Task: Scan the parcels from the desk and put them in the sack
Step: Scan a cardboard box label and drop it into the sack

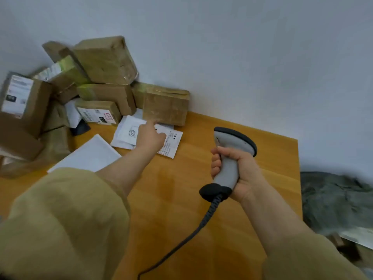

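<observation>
The right hand (240, 174) gripped the scanner (232, 140), fingers curled round its handle. The left hand (149, 138) reached over a white parcel (125, 134) on the desk (181, 199), forefinger and thumb spread, beside a brown box (165, 108).

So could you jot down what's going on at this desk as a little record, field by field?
Left hand: on the white flat parcel, forefinger out; grip unclear
Right hand: grips the scanner
Desk: wooden, against the wall
Box pile: cardboard, far left corner of the desk
Sack: dark, crumpled, right of the desk
</observation>
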`<state>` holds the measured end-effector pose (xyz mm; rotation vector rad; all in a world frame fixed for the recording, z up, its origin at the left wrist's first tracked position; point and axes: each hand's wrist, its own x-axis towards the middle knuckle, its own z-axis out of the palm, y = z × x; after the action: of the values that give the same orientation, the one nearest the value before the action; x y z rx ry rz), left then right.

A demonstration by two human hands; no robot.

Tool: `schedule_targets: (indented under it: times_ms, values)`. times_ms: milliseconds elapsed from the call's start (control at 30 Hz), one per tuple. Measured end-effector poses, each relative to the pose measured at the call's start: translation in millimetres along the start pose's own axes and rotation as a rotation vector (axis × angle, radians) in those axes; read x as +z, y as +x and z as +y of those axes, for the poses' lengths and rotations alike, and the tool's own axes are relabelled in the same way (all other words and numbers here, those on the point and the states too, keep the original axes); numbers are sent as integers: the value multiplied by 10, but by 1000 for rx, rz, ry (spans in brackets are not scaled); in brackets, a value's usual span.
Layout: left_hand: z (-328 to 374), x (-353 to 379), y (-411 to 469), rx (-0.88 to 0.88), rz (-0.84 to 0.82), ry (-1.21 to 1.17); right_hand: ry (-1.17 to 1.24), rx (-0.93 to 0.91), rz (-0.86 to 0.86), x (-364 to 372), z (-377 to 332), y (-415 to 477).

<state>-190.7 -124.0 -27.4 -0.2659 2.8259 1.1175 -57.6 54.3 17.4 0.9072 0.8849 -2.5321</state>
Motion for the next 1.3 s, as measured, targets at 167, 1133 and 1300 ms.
schedule_targets:
  times_ms: [167,1133,1300]
  values:
    - [48,-270,1007,-7,44,-32,-67,-37,70,435,-105,603]
    - [113,-275,60,-331,-389,-749,-119,-532,317,74,-123,801]
    - [140,-216,-777,-368,-281,-793,-74,-511,224,-252,-60,195]
